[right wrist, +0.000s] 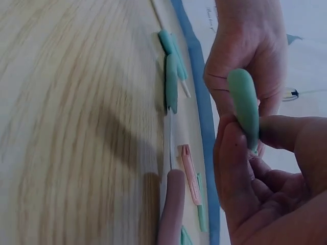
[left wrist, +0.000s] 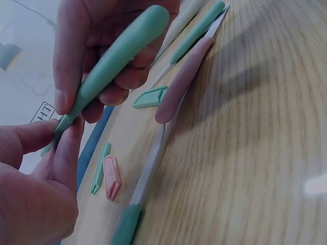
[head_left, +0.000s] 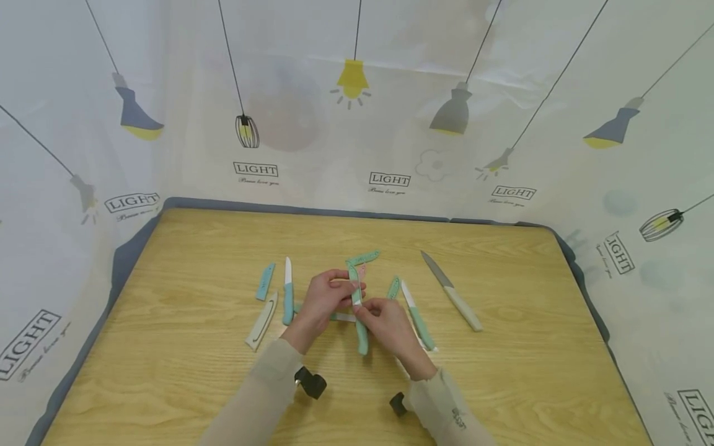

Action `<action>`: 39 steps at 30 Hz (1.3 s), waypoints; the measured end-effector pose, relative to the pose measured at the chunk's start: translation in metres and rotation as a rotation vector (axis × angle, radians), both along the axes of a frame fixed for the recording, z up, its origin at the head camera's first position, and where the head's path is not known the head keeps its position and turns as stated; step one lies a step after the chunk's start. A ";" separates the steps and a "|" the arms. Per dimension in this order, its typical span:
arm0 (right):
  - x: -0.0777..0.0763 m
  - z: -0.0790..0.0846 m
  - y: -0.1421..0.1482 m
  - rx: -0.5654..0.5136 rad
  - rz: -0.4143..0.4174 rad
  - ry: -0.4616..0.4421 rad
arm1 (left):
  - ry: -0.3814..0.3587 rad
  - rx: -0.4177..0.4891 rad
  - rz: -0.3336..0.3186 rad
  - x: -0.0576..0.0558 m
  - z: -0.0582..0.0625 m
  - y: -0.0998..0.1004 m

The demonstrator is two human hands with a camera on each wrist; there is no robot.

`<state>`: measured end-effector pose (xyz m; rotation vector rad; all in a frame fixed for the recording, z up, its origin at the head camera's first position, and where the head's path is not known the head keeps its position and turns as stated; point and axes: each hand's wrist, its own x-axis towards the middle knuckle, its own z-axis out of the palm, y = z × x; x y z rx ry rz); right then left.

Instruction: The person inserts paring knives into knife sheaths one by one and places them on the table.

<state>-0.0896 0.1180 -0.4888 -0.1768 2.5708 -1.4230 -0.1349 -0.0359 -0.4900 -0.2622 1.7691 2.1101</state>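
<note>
Both hands meet around a paring knife with a green handle [head_left: 362, 337], held above the table. My right hand [head_left: 393, 325] pinches it where handle and blade join. My left hand [head_left: 329, 297] holds a green blade sheath [head_left: 354, 277] at the knife's other end. A short pale strip of blade shows between them; the rest is hidden by sheath and fingers. Below, a pink-handled knife [left wrist: 184, 81] and another green-handled knife [left wrist: 126, 224] lie on the wood. A pink sheath [left wrist: 112, 178] and a narrow green sheath [left wrist: 100, 168] lie close together beyond.
On the left lie a blue sheath [head_left: 265, 282], a blue-handled knife [head_left: 287, 297] and a white sheath [head_left: 261, 322]. To the right are a green sheath [head_left: 393, 287], a green-handled knife [head_left: 423, 328] and a larger white-handled knife [head_left: 462, 306]. Printed cloth surrounds the wooden table [head_left: 530, 371].
</note>
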 end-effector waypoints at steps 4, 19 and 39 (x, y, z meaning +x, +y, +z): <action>0.004 0.000 0.000 0.138 -0.015 0.069 | -0.001 -0.024 0.040 0.000 0.000 0.002; 0.010 0.007 0.032 0.337 -0.061 0.196 | 0.081 -0.098 0.072 0.002 -0.003 -0.005; -0.014 0.018 0.155 0.517 -0.227 0.122 | 0.172 -0.295 0.128 -0.003 -0.002 -0.055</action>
